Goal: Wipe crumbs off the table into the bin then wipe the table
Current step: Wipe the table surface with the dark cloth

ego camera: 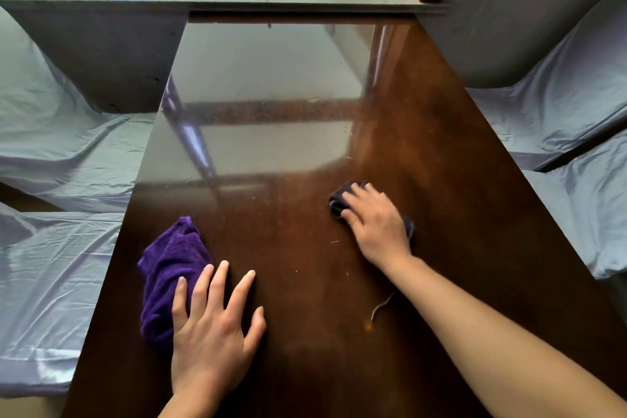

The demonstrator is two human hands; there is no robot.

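Now, by label:

Landmark: the purple cloth [171, 276], bunched near the left edge of the dark wooden bench [305, 332].

Left hand [212, 336]: mine lies flat, fingers [237, 295] spread, the outer ones resting on the purple cloth's near end, the rest on bare wood. It pinches nothing.

Right hand [375, 226]: well to the right of the purple cloth and a little farther up the bench, palm down on a dark cloth [342, 198], fingers close together and pressing it flat.

Crumbs [334, 242]: small pale flecks scattered between the two cloths and beyond the dark one; a loose thread [381, 307] lies nearer me.

Bin: not in view; I cannot tell which edge it sits under.

Handling, as I judge it: both cloths are soft, light and limp, so they fold under pressure; press from above with a flat palm, don't pinch a corner. Crumbs look light and will skid on this glossy top, so sweep slowly.
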